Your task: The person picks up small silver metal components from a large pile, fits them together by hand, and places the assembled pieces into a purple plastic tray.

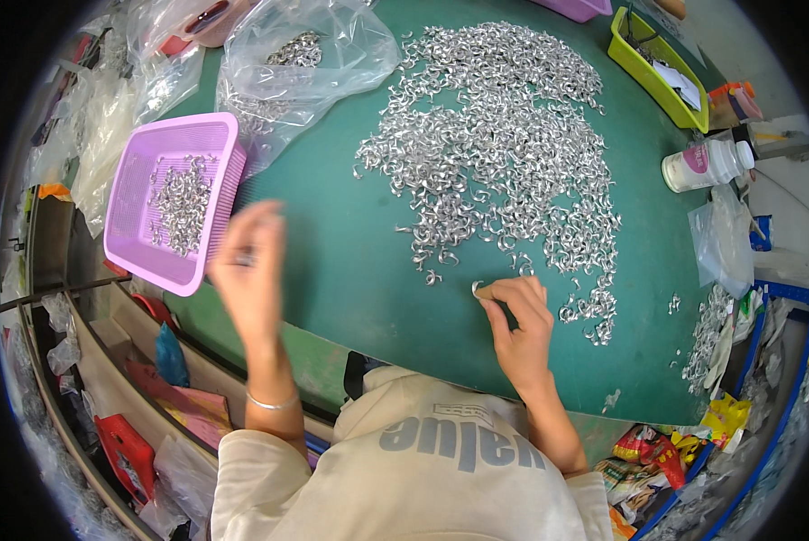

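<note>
A large spread of small curved silver metal pieces (513, 135) lies on the green tabletop (332, 261). At its near edge, my right hand (522, 325) pinches one curved metal piece (477, 288) between thumb and forefinger. My left hand (253, 270) is raised beside the right wall of a purple plastic basket (229, 185), its fingers bent and smeared by motion. A silvery glint shows inside those fingers, too blurred to name. Inside the basket lies a heap of similar metal pieces (183, 207).
Behind the basket, a clear plastic bag (350, 54) holds more pieces. A yellow-green bin (657, 72) and a white bottle (702, 165) stand at the right, with a smaller pile of metal bits (709, 338) near the table's right edge. Drawers (125, 352) sit lower left.
</note>
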`<state>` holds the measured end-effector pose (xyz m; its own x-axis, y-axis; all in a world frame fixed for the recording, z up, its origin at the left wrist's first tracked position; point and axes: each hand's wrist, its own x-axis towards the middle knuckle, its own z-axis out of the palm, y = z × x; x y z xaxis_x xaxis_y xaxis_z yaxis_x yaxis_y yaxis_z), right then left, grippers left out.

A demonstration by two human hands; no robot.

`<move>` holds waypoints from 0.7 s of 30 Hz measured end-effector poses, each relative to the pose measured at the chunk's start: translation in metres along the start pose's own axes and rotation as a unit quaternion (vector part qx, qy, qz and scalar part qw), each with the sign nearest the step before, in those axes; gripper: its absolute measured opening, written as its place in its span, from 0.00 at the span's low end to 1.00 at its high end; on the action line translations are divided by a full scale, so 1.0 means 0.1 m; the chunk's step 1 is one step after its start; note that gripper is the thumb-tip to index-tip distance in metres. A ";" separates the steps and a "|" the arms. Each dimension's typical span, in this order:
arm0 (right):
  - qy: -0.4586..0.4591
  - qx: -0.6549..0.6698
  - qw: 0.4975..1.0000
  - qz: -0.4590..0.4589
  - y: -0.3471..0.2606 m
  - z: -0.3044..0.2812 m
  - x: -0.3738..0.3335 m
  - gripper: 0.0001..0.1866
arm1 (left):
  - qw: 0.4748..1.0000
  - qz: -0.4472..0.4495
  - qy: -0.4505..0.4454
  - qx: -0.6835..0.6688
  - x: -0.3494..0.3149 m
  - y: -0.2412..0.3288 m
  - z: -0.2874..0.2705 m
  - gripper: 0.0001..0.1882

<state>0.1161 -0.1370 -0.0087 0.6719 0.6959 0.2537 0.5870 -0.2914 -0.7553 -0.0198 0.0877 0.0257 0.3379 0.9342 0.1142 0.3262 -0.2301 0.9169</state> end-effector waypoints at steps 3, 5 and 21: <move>-0.005 0.047 0.999 -0.021 -0.08 -0.06 0.00 0.06 | 0.926 -0.091 -0.339 -0.137 -0.38 0.20 0.29 0.08; -0.010 0.065 0.997 -0.040 -0.17 -0.10 0.01 0.07 | 0.887 -0.114 -0.419 -0.157 -0.57 0.27 0.43 0.11; -0.051 0.380 0.914 0.131 -0.25 -0.20 -0.10 0.08 | 0.860 -0.148 -0.417 -0.255 -0.83 0.36 0.55 0.05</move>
<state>0.1035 -0.1499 0.0195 0.6757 0.7368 -0.0252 -0.0983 0.0562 -0.9936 0.0117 -0.0134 0.0279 0.8915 0.3628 -0.2714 0.1482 0.3326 0.9313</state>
